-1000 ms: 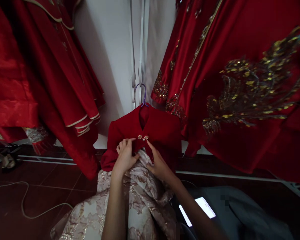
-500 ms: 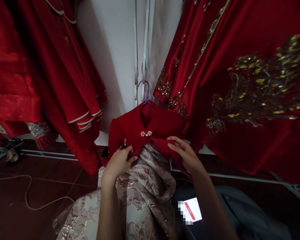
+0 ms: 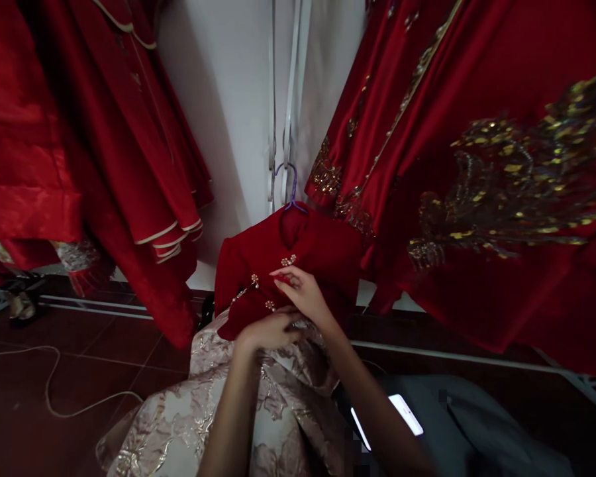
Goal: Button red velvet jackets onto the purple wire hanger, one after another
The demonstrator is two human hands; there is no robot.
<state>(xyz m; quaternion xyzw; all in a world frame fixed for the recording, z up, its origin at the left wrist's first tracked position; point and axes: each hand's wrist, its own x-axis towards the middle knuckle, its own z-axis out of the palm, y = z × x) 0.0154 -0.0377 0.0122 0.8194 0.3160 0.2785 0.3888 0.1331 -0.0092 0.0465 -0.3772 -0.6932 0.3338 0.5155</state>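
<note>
A small red jacket with pearl buttons hangs on a purple hanger over a pale brocade skirt. My left hand is closed on the jacket's lower front edge, just above the brocade. My right hand lies over the jacket's front flap, fingers pinching the red cloth near a pearl button. Both hands meet at the jacket's middle.
Red satin gowns hang at the left. Red gowns with gold embroidery hang at the right. A white wall with rails stands behind. A lit phone lies at the lower right on grey cloth, and a white cable runs over the dark floor.
My right hand moved left from the jacket's right hem onto the front flap. The flap is folded across, showing more pearl buttons. My left hand shifted slightly right.
</note>
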